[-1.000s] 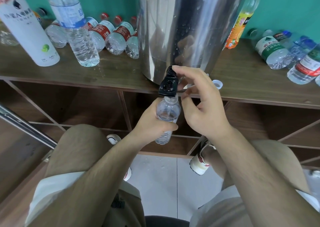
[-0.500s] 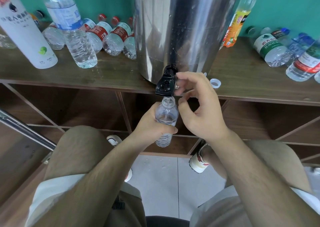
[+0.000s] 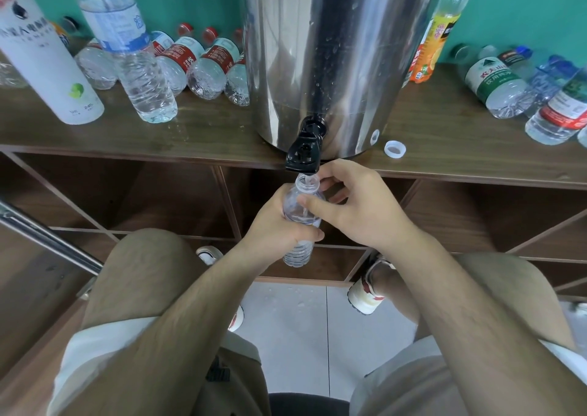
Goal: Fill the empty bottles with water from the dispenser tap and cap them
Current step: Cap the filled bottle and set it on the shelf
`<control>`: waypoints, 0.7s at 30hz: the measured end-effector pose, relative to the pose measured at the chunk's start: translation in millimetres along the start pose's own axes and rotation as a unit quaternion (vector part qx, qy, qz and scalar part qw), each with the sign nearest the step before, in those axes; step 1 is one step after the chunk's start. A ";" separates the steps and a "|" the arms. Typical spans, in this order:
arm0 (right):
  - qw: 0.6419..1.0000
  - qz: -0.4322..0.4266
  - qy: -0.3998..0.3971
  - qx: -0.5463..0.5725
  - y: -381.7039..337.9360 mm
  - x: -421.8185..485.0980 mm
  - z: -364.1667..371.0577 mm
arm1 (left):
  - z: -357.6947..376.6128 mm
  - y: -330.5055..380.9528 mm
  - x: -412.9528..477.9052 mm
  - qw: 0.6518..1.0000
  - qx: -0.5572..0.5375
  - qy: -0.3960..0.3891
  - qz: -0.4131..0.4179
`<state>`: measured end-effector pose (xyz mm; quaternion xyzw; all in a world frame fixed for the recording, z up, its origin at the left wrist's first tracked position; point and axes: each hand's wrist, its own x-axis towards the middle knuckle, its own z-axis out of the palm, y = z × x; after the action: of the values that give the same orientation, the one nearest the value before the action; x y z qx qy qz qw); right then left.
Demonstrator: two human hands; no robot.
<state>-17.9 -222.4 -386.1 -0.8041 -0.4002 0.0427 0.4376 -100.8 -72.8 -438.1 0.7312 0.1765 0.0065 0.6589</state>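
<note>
A small clear label-free bottle (image 3: 298,252) stands upright with its open mouth just under the black tap (image 3: 303,153) of the steel dispenser (image 3: 333,50). My left hand (image 3: 279,225) grips the bottle's body from the left. My right hand (image 3: 365,206) is below the tap, thumb pressed on the bottle's shoulder and index finger curled by its neck. A loose white cap (image 3: 394,148) lies on the wooden shelf (image 3: 206,129) right of the dispenser. The water level inside the bottle is hard to read.
Left of the dispenser stand a blue-label bottle (image 3: 130,56) and a tall white bottle (image 3: 44,63), with red-label bottles (image 3: 206,66) lying behind. An orange drink bottle (image 3: 428,44) and several lying bottles (image 3: 495,82) are on the right. Open cubbies sit below the shelf; droplets mark the floor.
My right hand has come down off the tap handle and now touches the bottle's neck and shoulder. The bottle has dropped slightly below the spout in my left hand.
</note>
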 end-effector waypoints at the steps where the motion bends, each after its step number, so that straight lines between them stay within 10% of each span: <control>1: 1.000 -0.002 0.001 0.000 -0.4 -0.4 -0.1 | 0.1 -0.1 0.3 1.000 0.001 -0.001 -0.002; 21: 1.000 -0.015 0.005 -0.019 5.9 0.9 0.8 | 1.6 7.1 1.8 0.999 0.027 -0.024 -0.029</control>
<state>-14.0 -223.0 -390.7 -0.8065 -0.4108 0.0248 0.4244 -97.0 -74.3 -431.8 0.7436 0.1816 -0.0348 0.6425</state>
